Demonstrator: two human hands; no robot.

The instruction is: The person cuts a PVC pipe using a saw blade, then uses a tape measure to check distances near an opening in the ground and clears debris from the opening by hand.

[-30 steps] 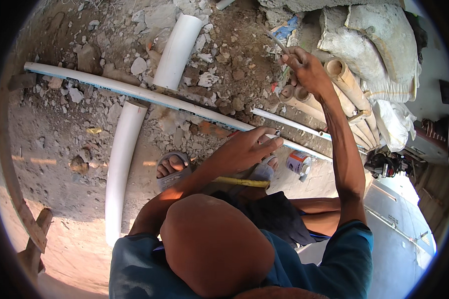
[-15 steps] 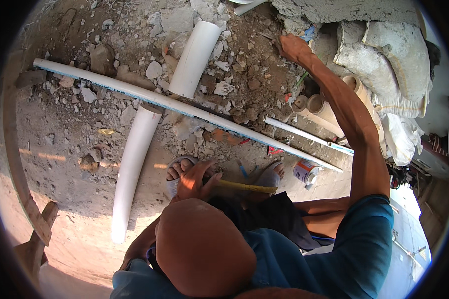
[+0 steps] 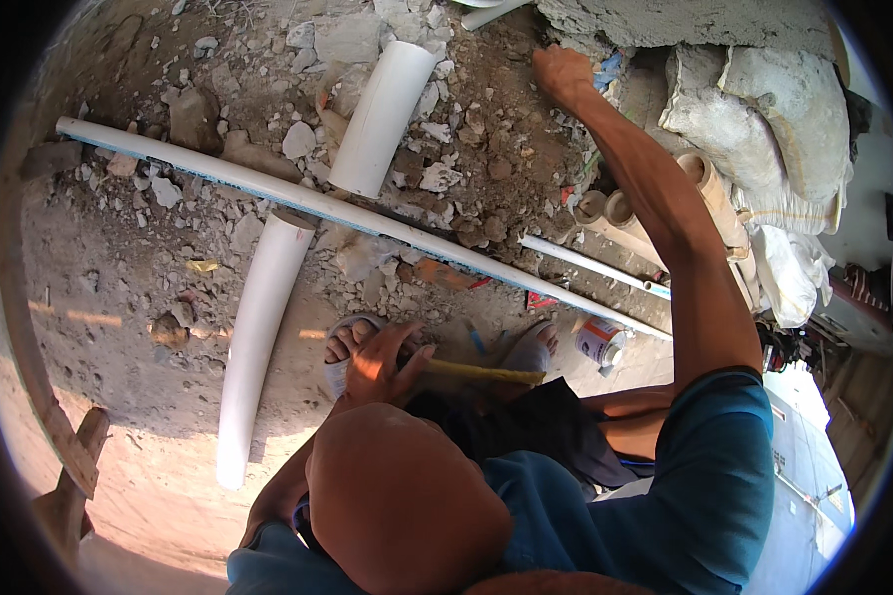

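My right arm stretches far forward to the right, and my right hand (image 3: 564, 75) is closed low over the dirt by the concrete edge. Something small and dark shows at its fingertips, too hidden to name. Close to my body, my left hand (image 3: 375, 365) is over my sandaled left foot, closed around one end of a yellow rod-like handle (image 3: 486, 372). The rod points right across my lap; its gripped end is hidden. A long thin white pipe (image 3: 367, 220) lies across the rubble between my hands, beside a short thick white pipe (image 3: 383, 119).
A curved white pipe (image 3: 260, 347) lies at left. Cement-like sacks (image 3: 779, 129) and tan pipes (image 3: 625, 220) stand at right, below a concrete ledge (image 3: 685, 25). A small can (image 3: 599, 342) sits by my right foot. Broken stones (image 3: 196, 119) cover the ground; a wooden frame (image 3: 64, 436) edges the left.
My right hand has moved a little left and farther away. The thin pointed thing seen beside it no longer shows. My left hand stays on the yellow handle.
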